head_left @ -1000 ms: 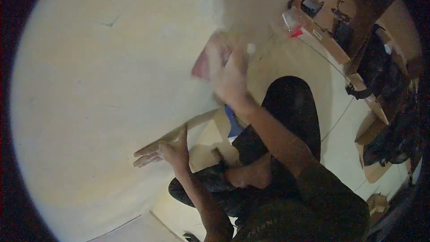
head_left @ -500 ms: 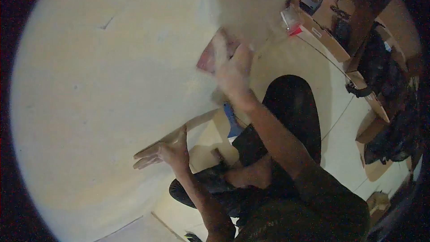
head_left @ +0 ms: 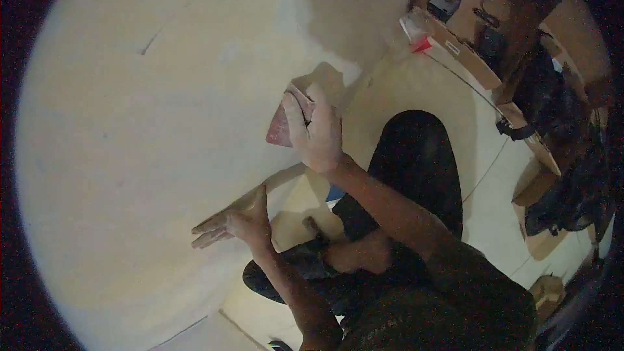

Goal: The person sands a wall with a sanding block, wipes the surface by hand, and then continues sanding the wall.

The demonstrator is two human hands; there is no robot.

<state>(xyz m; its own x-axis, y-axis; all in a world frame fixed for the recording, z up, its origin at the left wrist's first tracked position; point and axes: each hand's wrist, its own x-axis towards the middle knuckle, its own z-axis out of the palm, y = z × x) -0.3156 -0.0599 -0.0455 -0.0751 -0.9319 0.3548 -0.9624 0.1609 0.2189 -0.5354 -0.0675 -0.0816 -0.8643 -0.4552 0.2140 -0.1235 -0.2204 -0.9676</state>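
A folded reddish-brown sheet of sandpaper [head_left: 280,127] lies against the pale wall [head_left: 149,136]. My right hand [head_left: 318,133], dusted white, presses it there with fingers stretched over it and the thumb side gripping its edge. Lower down, my left hand [head_left: 244,221] rests on the wall with its fingers straight and its thumb spread, holding nothing. Below my right wrist a blue-handled tool [head_left: 335,194] shows only in part on the floor; the forearm and knee cover the rest.
My bent knee in dark trousers [head_left: 416,149] is close to the wall. On the right stand open cardboard boxes [head_left: 468,58] with dark bags and small devices. A clear plastic packet with a red part [head_left: 421,44] lies at a box's edge, on the tiled floor [head_left: 487,156].
My right hand has slid the sandpaper down and to the left along the wall, covering more of the blue-handled tool. My left hand has stayed in place.
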